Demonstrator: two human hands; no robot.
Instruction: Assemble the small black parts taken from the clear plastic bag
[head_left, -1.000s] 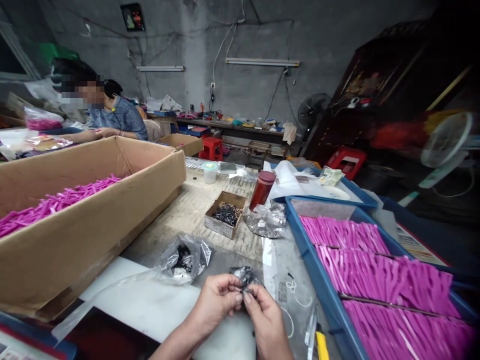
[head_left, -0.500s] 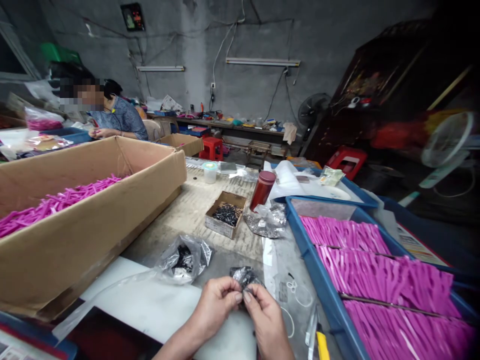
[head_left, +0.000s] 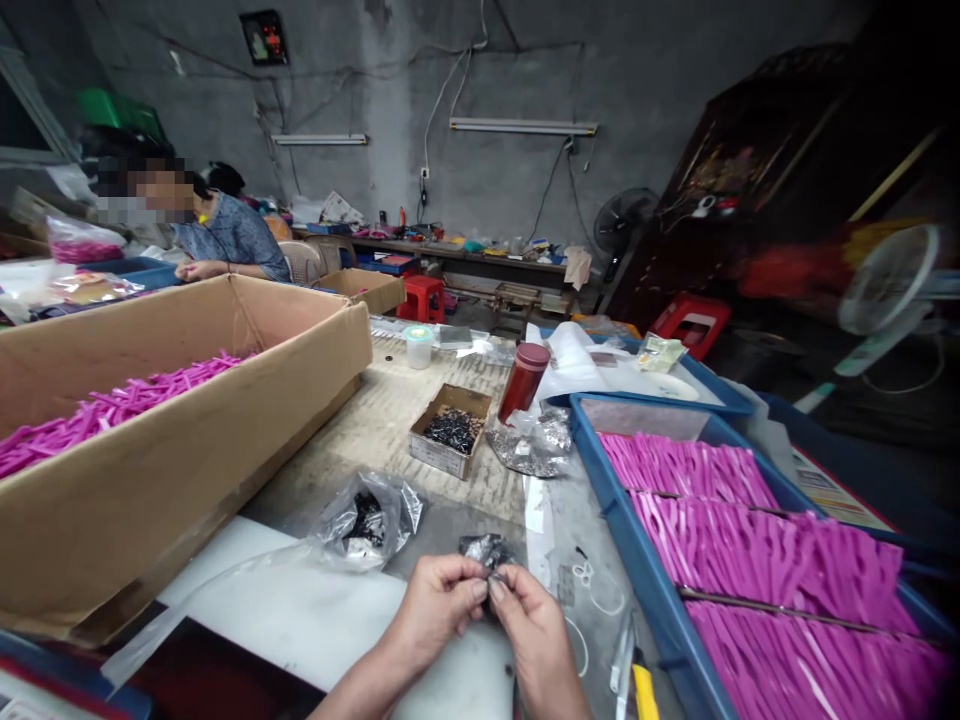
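Note:
At the bottom middle, my left hand (head_left: 436, 608) and my right hand (head_left: 531, 632) meet with pinched fingertips on a small crinkled plastic bag of black parts (head_left: 486, 550). Both hands are closed on the bag's near edge, just above the white sheet (head_left: 315, 610) on the table. A second clear bag with black parts (head_left: 367, 518) lies a little to the left. A small cardboard box of black parts (head_left: 451, 430) sits further back.
A large cardboard box with pink sticks (head_left: 157, 430) fills the left. A blue tray of pink sticks (head_left: 750, 540) runs along the right. A red bottle (head_left: 524, 381), a yellow-handled knife (head_left: 643, 690) and white rings (head_left: 592, 585) lie near. Another person (head_left: 217, 235) works at the far left.
My hands have stayed on the small bag, with only slight finger movement. The person at the far left has shifted a little.

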